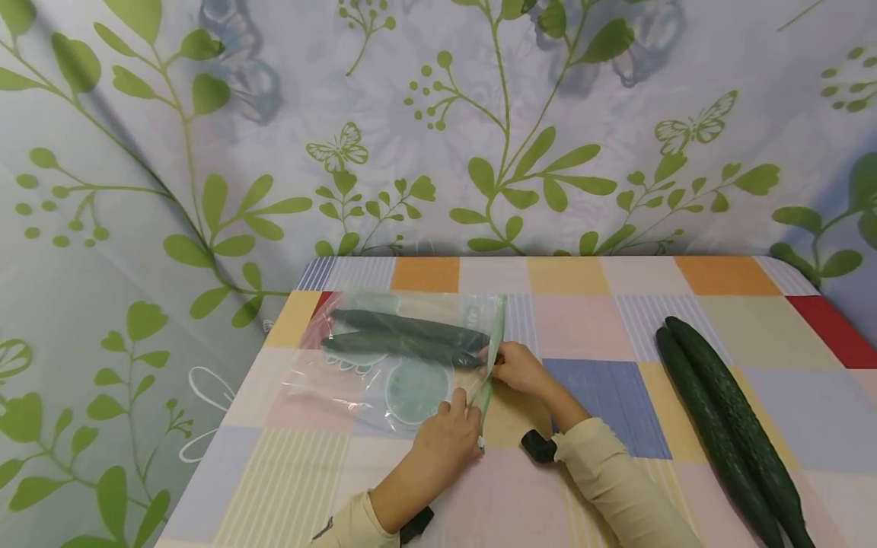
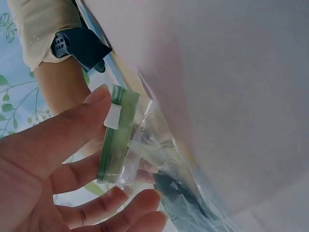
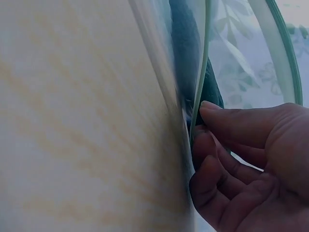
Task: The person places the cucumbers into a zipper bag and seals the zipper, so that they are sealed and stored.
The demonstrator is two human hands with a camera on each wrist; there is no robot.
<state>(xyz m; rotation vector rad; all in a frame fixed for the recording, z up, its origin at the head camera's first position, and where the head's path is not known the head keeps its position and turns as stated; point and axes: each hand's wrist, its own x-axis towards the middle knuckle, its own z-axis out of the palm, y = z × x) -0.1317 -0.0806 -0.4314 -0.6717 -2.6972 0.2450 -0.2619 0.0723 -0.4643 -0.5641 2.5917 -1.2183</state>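
Observation:
A clear zip bag (image 1: 373,388) with a green-edged mouth lies flat at the table's left, two cucumbers (image 1: 404,335) inside it. My left hand (image 1: 441,438) pinches the near end of the green zip strip (image 2: 123,140) between thumb and fingers, beside its small white slider (image 2: 113,116). Farther along the mouth, my right hand (image 1: 518,367) pinches one edge of the bag, thumb on one side and curled fingers on the other. In the right wrist view, the two green edges (image 3: 200,72) stand apart, with a dark green cucumber end (image 3: 212,87) between them.
Two more long cucumbers (image 1: 726,426) lie side by side on the right of the patchwork-patterned tablecloth (image 1: 582,320). Behind the table hangs a leaf-printed curtain (image 1: 411,190). Black wrist devices (image 1: 539,447) sit at both sleeves.

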